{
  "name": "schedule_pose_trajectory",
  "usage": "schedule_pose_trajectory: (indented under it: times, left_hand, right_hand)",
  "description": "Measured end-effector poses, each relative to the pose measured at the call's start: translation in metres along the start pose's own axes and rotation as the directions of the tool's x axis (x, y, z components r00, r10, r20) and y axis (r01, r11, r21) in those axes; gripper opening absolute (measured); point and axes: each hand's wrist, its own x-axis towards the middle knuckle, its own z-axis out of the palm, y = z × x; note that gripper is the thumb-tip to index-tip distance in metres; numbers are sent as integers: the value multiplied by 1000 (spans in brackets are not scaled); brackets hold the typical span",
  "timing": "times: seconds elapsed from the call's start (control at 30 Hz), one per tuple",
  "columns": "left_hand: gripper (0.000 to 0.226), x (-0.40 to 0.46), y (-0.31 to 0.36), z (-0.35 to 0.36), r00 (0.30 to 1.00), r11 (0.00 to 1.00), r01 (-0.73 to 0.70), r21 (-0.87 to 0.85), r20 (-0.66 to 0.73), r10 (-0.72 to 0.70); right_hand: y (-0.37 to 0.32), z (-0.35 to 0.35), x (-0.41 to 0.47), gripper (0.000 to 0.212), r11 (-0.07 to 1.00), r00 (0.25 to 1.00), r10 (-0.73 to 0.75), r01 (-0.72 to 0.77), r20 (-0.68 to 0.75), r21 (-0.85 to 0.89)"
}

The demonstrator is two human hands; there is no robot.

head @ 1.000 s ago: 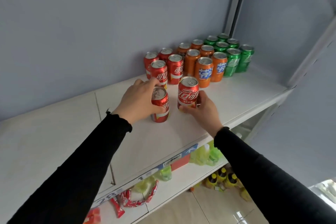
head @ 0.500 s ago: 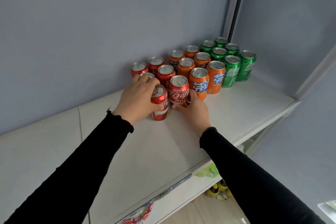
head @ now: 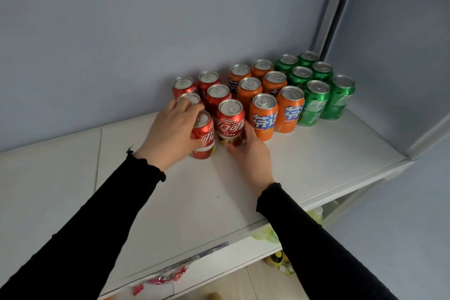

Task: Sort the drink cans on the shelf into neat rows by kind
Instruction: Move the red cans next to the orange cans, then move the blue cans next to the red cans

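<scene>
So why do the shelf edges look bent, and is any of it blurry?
Head view: the wide lens bows the shelf edges and the corner post; soft, even light glints on the can lids; the left hand and its red can look slightly soft.

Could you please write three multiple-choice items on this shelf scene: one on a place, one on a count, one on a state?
1. Where do the green cans stand among the kinds?
A. far left
B. middle
C. far right

2. How many orange cans show?
A. four
B. six
C. eight

3. What is the left hand doing?
A. lying flat on the shelf
B. gripping a red can
C. hanging clear of the cans

Answers:
1 C, the green ones stand by the corner post, right of the orange.
2 B, two columns of three.
3 B, its fingers wrap the front left red can.
</scene>
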Motion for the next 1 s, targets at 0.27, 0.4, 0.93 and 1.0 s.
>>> schedule_pose_trajectory:
  times: [0.27, 0.4, 0.93, 1.0]
  left_hand:
    - [85, -52, 33, 10, 942, 968, 218, -128, -232, -243]
    - [66, -101, 29, 13, 911, 938, 333, -99, -225, -347]
    - [37, -366, -134, -56, 752, 773, 631, -63, -193, -630]
    - [39, -400, -164, -66, 747, 766, 639, -67, -185, -639]
  right_hand:
    - [14, -40, -23, 48, 949, 957, -247, 270, 151, -160]
    - [-7, -35, -31, 32, 880, 885, -391, 440, 251, -181]
    - [-180, 149, -157, 34, 723, 598, -605, 690, 525, 48]
    - [-205, 178, -182, 35, 734, 590, -597, 676, 543, 73]
